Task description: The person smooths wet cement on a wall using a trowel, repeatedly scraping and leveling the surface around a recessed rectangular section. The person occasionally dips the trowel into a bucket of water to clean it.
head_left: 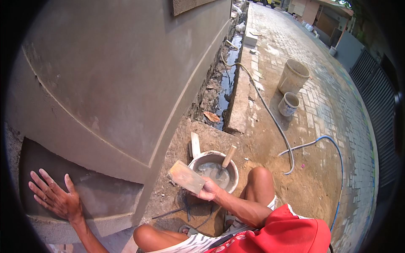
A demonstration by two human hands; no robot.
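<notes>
My left hand (61, 198) is at the lower left with its fingers spread, against or just before the smooth grey plaster of a recessed panel (107, 187) low in the wall (114, 80). My right hand (209, 189) grips a flat, rectangular wooden float (184, 176), held over the near left side of a bucket (235, 179). Grey watery mix (213, 169) lies in that bucket. A tool with a wooden handle (229, 156) leans in it; its lower end is hidden in the mix. Behind the bucket's left rim stands a light wooden piece (195, 144).
A ditch with dark water (227, 86) runs along the wall's foot. A large bucket (294, 75) and a smaller pail (289, 104) stand on the brick paving (333, 105). A hose (270, 105) and a blue hose (339, 168) cross the ground. My bent knees flank the bucket's near side.
</notes>
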